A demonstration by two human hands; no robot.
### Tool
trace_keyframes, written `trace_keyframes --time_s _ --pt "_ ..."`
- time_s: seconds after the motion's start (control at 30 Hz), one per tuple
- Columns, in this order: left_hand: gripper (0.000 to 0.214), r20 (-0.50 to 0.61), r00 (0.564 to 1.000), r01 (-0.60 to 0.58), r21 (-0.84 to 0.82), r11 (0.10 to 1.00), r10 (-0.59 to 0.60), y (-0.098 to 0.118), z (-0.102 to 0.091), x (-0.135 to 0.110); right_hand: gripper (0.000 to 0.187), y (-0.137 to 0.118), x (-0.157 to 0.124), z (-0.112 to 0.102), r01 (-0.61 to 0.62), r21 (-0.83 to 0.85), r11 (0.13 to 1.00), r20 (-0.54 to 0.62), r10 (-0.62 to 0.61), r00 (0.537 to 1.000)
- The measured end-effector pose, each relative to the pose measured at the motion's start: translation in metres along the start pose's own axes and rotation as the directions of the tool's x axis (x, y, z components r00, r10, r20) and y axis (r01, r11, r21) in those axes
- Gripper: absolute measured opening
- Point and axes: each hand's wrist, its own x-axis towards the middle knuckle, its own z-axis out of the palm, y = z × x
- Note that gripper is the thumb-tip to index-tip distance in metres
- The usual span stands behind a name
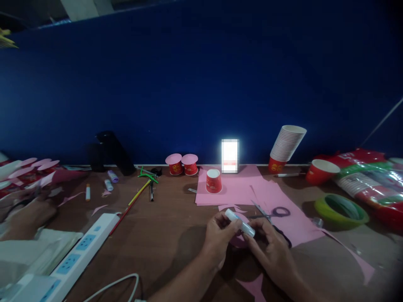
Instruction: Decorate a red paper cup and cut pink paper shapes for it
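Note:
A white glue stick (pixel 240 223) lies slantwise between my hands. My left hand (pixel 218 238) is closed round its upper left part, and the fingers of my right hand (pixel 273 247) pinch its lower right end. Partly hidden below the stick is a pink paper disc (pixel 238 240); I cannot tell whether a hand touches it. Scissors (pixel 267 214) lie on pink paper (pixel 292 220) just beyond my right hand. Farther back, a red paper cup (pixel 213 182) stands upside down on a stack of pink sheets (pixel 245 188).
Two red cups with pink discs on top (pixel 181 163) stand near the blue partition (pixel 195 84). On the right are a leaning cup stack (pixel 287 144) and a green tape roll (pixel 341 211). A power strip (pixel 82 253) and another person's hand (pixel 36 216) are at left.

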Motion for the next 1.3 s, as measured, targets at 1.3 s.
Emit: trace_keyframes --time_s 1.3 --pt "0.022 0.736 0.677 -0.736 0.676 -0.030 -0.004 0.030 -0.047 0.036 0.029 0.016 0.016 -0.005 -0.277 0.442 0.853 0.182 0.217 0.959"
